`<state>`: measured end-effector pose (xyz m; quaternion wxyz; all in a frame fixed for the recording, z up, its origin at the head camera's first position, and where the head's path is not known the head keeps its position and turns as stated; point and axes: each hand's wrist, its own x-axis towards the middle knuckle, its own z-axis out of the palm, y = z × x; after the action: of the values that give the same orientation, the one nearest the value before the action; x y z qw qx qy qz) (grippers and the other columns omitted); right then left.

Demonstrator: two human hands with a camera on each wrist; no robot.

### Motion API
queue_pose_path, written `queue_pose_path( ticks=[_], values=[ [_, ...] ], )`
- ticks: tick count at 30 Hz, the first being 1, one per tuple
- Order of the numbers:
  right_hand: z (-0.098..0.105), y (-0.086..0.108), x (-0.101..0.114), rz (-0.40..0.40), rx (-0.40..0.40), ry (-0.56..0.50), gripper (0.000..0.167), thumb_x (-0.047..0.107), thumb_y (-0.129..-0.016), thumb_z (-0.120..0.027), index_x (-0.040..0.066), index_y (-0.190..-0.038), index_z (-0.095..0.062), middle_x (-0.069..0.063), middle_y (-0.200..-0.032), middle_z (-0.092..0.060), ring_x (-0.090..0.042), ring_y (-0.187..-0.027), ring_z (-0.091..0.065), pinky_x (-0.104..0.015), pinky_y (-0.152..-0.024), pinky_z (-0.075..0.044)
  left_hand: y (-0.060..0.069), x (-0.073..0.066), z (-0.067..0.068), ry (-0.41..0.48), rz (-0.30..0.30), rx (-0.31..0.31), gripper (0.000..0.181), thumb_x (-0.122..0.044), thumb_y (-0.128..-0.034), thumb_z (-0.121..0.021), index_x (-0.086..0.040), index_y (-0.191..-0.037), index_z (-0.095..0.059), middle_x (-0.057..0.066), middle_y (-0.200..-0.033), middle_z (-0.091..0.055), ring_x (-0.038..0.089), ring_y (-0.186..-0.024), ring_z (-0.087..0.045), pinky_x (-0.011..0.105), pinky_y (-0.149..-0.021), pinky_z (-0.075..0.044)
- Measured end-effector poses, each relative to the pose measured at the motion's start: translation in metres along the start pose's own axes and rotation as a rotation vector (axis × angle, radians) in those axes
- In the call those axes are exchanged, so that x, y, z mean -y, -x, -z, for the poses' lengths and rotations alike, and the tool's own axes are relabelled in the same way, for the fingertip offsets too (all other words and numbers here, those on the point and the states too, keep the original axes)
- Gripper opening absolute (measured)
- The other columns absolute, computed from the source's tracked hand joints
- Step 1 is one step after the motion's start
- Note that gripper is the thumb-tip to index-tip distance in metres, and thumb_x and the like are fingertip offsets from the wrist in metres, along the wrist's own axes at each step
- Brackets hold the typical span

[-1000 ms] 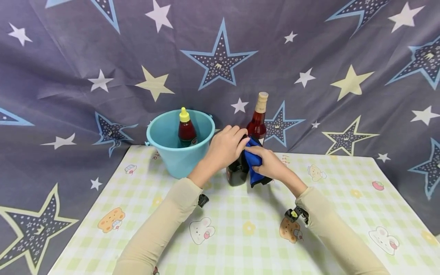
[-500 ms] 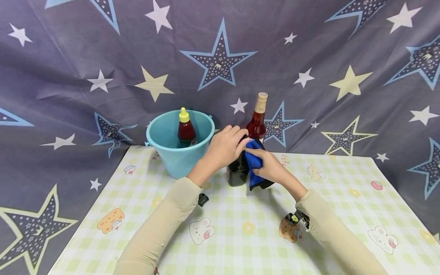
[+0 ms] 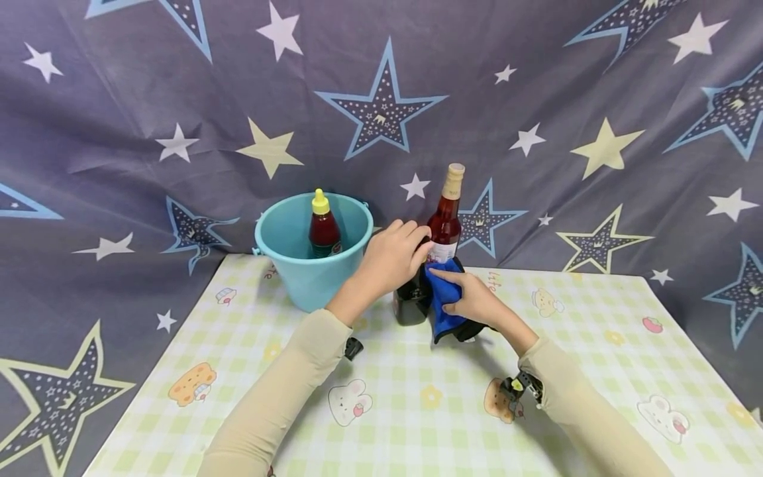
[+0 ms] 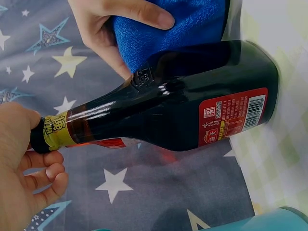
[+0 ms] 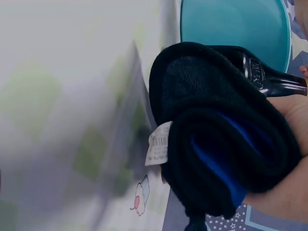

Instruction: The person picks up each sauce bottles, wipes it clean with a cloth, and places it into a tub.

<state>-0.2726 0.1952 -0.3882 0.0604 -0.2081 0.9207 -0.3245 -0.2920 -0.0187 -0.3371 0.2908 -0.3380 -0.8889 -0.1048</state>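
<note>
My left hand (image 3: 393,255) pinches the capped top of a dark soy sauce bottle (image 4: 178,96). The bottle stands upright on the table, and its red label faces the left wrist view. My right hand (image 3: 477,303) grips a folded blue cloth (image 3: 446,298) with black edging. In the left wrist view, the cloth lies against the bottle's side, thumb across it. A white tag hangs from the cloth's dark underside (image 5: 187,82) in the right wrist view.
To the left stands a light blue bucket (image 3: 312,281) with a yellow-capped sauce bottle (image 3: 324,228) inside. Just behind the hands is a tall red glass bottle (image 3: 445,222). A star-patterned curtain (image 3: 381,179) hangs behind the checked table (image 3: 429,437).
My right hand and the cloth have slid down along the soy sauce bottle, exposing more of the red bottle's label. My left hand keeps its grip on the top.
</note>
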Motion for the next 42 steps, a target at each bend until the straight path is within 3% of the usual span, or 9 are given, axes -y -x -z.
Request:
queue_pose_path(
  ticks=[4, 8, 11, 13, 15, 17, 24, 32, 42],
  values=[
    [-0.002, -0.001, 0.000, -0.009, 0.018, -0.002, 0.075, -0.001, -0.083, -0.076, 0.010, -0.152, -0.048, -0.029, -0.128, -0.061, -0.024, -0.082, -0.053, -0.031, -0.067, -0.043, 0.000, -0.001, 0.000, -0.001, 0.005, 0.006, 0.033, -0.036, -0.1074, -0.051, -0.013, -0.125, -0.067, 0.003, -0.109, -0.068, 0.021, -0.094, -0.059, 0.031, -0.081, -0.055],
    [-0.007, -0.002, -0.005, -0.016, 0.066, 0.007, 0.076, -0.001, -0.083, -0.076, 0.007, -0.152, -0.046, -0.023, -0.098, -0.064, -0.018, -0.065, -0.044, -0.028, -0.061, -0.039, 0.000, -0.001, 0.000, 0.006, 0.005, 0.005, 0.032, -0.035, -0.1065, -0.053, -0.013, -0.124, -0.067, 0.004, -0.109, -0.068, 0.022, -0.094, -0.059, 0.031, -0.080, -0.055],
    [-0.010, -0.001, -0.010, -0.011, 0.091, 0.041, 0.075, -0.001, -0.084, -0.076, 0.004, -0.152, -0.045, -0.026, -0.107, -0.067, -0.022, -0.074, -0.053, -0.030, -0.067, -0.044, -0.001, -0.002, 0.000, 0.003, -0.001, 0.009, 0.031, -0.035, -0.1057, -0.055, -0.012, -0.124, -0.067, 0.004, -0.109, -0.067, 0.022, -0.094, -0.058, 0.031, -0.080, -0.055],
    [-0.012, -0.001, -0.013, -0.016, 0.104, 0.064, 0.074, 0.002, -0.085, -0.076, 0.003, -0.152, -0.045, -0.029, -0.127, -0.064, -0.030, -0.095, -0.062, -0.037, -0.080, -0.051, -0.001, -0.002, 0.000, -0.005, -0.006, 0.009, 0.031, -0.034, -0.1052, -0.056, -0.012, -0.125, -0.067, 0.005, -0.109, -0.066, 0.022, -0.093, -0.058, 0.031, -0.079, -0.055],
    [-0.013, -0.001, -0.014, -0.002, 0.114, 0.089, 0.073, 0.004, -0.086, -0.076, 0.001, -0.152, -0.044, -0.029, -0.146, -0.053, -0.038, -0.120, -0.059, -0.047, -0.096, -0.052, -0.002, -0.001, 0.000, -0.017, -0.009, 0.005, 0.032, -0.034, -0.1048, -0.057, -0.012, -0.125, -0.067, 0.005, -0.109, -0.067, 0.022, -0.093, -0.058, 0.031, -0.079, -0.055],
    [-0.013, -0.001, -0.015, -0.002, 0.131, 0.100, 0.073, 0.008, -0.088, -0.075, 0.000, -0.153, -0.042, -0.028, -0.151, -0.049, -0.041, -0.133, -0.053, -0.054, -0.106, -0.047, -0.002, -0.001, 0.000, -0.027, -0.013, 0.000, 0.032, -0.034, -0.1045, -0.057, -0.012, -0.125, -0.068, 0.005, -0.109, -0.067, 0.022, -0.093, -0.058, 0.030, -0.079, -0.055],
    [-0.010, 0.000, -0.015, 0.019, 0.136, 0.089, 0.074, 0.009, -0.091, -0.073, -0.001, -0.155, -0.038, -0.027, -0.153, -0.046, -0.041, -0.134, -0.051, -0.058, -0.110, -0.043, -0.006, 0.001, 0.002, -0.017, -0.007, 0.026, 0.034, -0.038, -0.1060, -0.053, -0.013, -0.125, -0.067, 0.004, -0.109, -0.066, 0.022, -0.093, -0.058, 0.031, -0.077, -0.055],
    [-0.003, 0.013, -0.013, 0.066, 0.028, 0.042, 0.074, 0.002, -0.088, -0.073, 0.004, -0.154, -0.042, -0.028, -0.152, -0.047, -0.046, -0.136, -0.049, -0.058, -0.106, -0.045, -0.004, 0.002, -0.001, 0.015, -0.015, 0.038, 0.034, -0.038, -0.1056, -0.054, -0.011, -0.123, -0.066, 0.005, -0.108, -0.065, 0.021, -0.093, -0.058, 0.031, -0.076, -0.055],
    [0.042, 0.027, 0.019, 0.123, -0.208, -0.030, 0.076, 0.001, -0.087, -0.075, 0.014, -0.155, -0.044, -0.028, -0.151, -0.048, -0.047, -0.119, -0.059, -0.057, -0.091, -0.052, 0.000, -0.002, -0.004, -0.001, 0.018, -0.023, 0.039, -0.039, -0.1050, -0.054, -0.006, -0.119, -0.068, 0.008, -0.105, -0.068, 0.023, -0.094, -0.061, 0.032, -0.081, -0.057]
  ],
)
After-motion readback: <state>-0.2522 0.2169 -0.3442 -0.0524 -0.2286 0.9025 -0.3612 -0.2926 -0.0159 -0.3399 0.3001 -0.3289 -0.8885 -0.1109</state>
